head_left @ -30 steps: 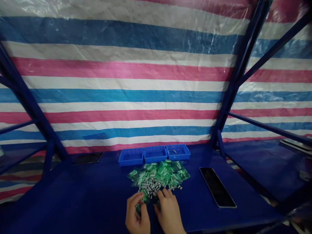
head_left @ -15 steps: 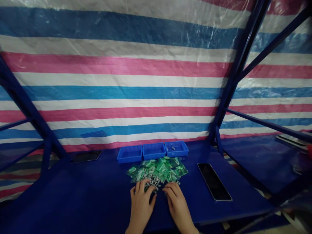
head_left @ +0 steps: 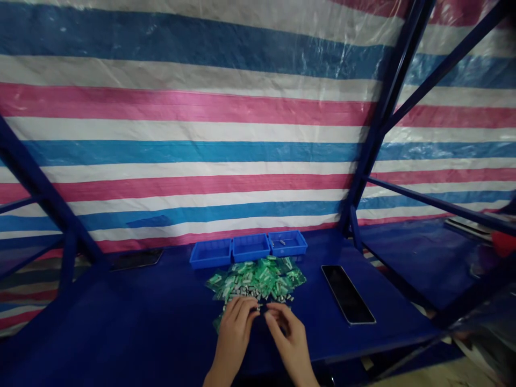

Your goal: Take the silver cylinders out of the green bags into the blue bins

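A heap of small green packets (head_left: 258, 277) mixed with little grey metal cylinders (head_left: 248, 292) lies on the blue table (head_left: 161, 322). My left hand (head_left: 235, 328) and my right hand (head_left: 288, 333) meet at the heap's near edge. Their fingertips are curled and pinched together over something small at the near side of the pile; I cannot make out what it is. A green packet (head_left: 217, 323) peeks out beside my left hand.
Three small blue trays (head_left: 248, 248) stand in a row behind the heap; the right one (head_left: 287, 243) holds a few metal pieces. A dark phone (head_left: 347, 294) lies to the right, another phone (head_left: 135, 259) at back left. Blue shelf posts (head_left: 371, 134) and striped tarpaulin (head_left: 201, 134) enclose the table.
Both hands lifted from lying flat on the pile's near edge and came together, fingers now pinching. The view shifted slightly, so the table contents sit a little higher in the picture.
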The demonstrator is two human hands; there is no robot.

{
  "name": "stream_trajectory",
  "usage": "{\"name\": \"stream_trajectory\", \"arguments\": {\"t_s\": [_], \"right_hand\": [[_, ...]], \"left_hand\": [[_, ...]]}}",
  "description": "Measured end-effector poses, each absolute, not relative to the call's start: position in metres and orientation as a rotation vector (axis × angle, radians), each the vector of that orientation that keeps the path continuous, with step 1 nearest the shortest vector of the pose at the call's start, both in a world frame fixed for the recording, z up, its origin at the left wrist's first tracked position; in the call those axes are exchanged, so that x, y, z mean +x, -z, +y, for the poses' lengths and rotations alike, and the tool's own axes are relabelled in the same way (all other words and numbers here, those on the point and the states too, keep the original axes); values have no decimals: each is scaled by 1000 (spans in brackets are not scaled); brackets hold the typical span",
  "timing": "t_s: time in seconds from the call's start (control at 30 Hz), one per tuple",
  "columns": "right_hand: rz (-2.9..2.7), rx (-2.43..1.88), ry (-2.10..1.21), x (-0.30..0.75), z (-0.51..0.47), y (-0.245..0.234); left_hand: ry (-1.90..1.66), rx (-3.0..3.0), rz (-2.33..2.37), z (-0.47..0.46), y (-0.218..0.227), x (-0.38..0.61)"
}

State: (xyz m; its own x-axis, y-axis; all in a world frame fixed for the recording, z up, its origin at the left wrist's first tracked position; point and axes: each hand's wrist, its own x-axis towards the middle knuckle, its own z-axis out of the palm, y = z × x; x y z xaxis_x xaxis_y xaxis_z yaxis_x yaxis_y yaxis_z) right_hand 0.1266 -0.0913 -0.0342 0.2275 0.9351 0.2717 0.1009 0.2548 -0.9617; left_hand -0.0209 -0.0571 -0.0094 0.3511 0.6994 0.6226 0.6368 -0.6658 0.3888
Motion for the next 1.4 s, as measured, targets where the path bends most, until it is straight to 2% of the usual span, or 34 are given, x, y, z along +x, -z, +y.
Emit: {"name": "stream_trajectory", "arguments": {"t_s": [0.1, 0.23, 0.43, 0.53, 0.7, 0.93, 1.07, 1.13, 1.3, 1.4], "right_hand": [[-1061, -1054, -1045, 119, -89, 30], [-1027, -1006, -1118, 122, -88, 26], [-1193, -1061, -837, 126, -93, 13], [-1378, -1035, -675, 126, -95, 5], [-1435, -1015, -619, 131, -89, 1], [-1117, -918, -1007, 127, -81, 18], [-1049, -911, -1055, 127, -78, 27], [-1089, -967, -956, 138, -67, 26], [-1392, -1090, -380, 183, 1, 1], [-1552, -1227, -163, 205, 48, -14]], "left_hand": [[-1275, 2458, 1150, -65, 3, -15], [-1390, 2369, 1154, -73, -2, -14], [-1491, 1975, 1227, -80, 7, -9], [-1435, 1639, 1193, -83, 11, -2], [-1317, 1304, 1221, -87, 7, 2], [-1461, 1438, 1173, -93, 2, 4], [-1476, 1564, 1181, -90, 2, 0], [-1498, 1591, 1273, -85, 6, -8], [-1576, 1701, 1475, -71, 23, -25], [-1590, 1749, 1480, -67, 30, -27]]}}
